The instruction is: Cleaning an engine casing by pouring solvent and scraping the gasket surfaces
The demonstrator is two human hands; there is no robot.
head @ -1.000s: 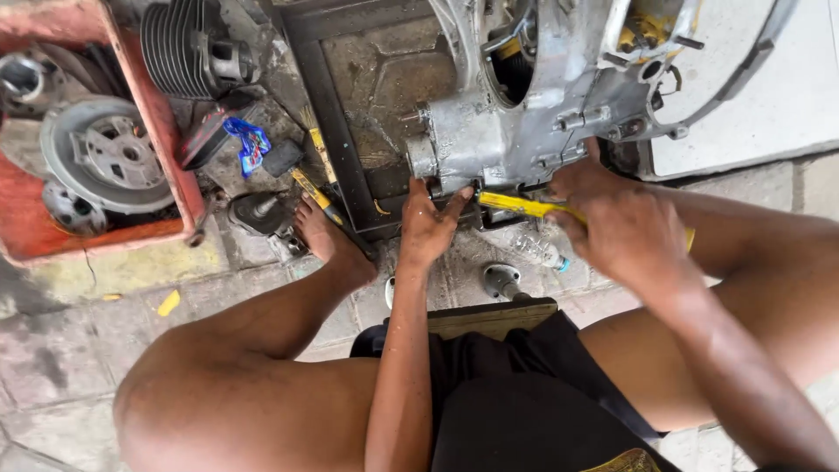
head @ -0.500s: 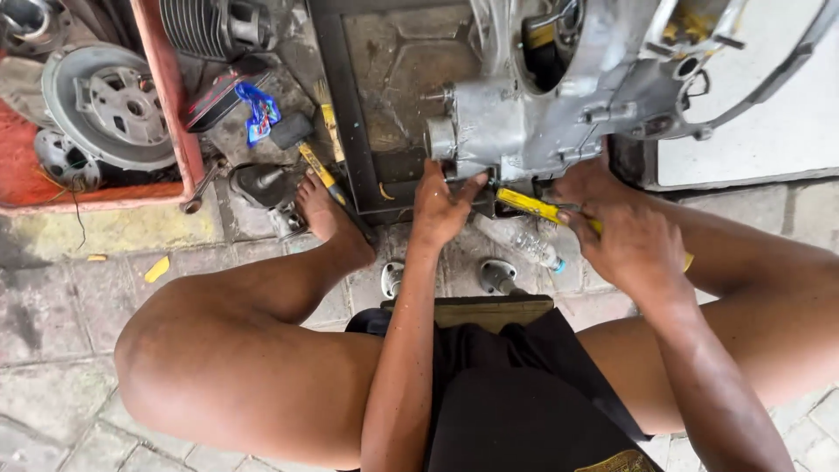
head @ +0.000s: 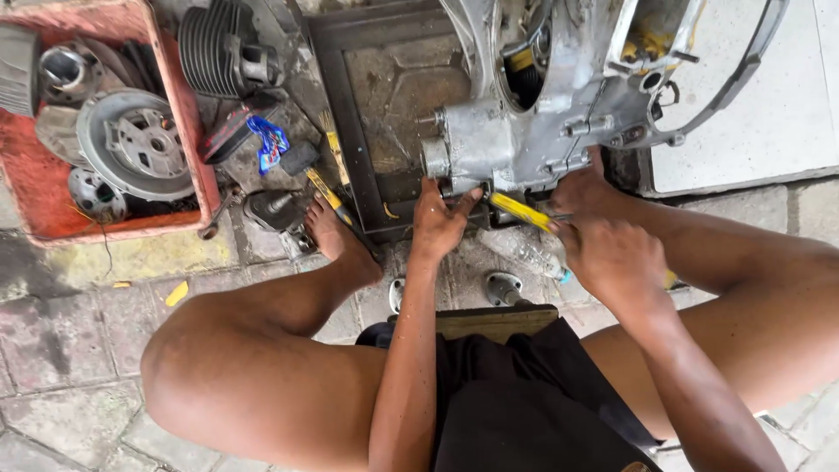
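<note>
The hands (head: 524, 232) work in a tight gap under the grey engine casing (head: 524, 140), hemmed by the dark metal frame (head: 350, 131) on the left. Left of the foot (head: 336, 236), scattered tools (head: 280, 205) and the red crate (head: 197, 131) crowd the floor. Bare paving (head: 70, 350) lies open beyond the knee.

Red crate (head: 205, 188) holding a round metal hub (head: 135, 144), finned cylinder (head: 218, 48), blue wrapper (head: 268, 142), clear plastic bottle (head: 529, 253)

Left hand (head: 440, 218) has edged left along the engine casing (head: 524, 131), thumb now raised
</note>
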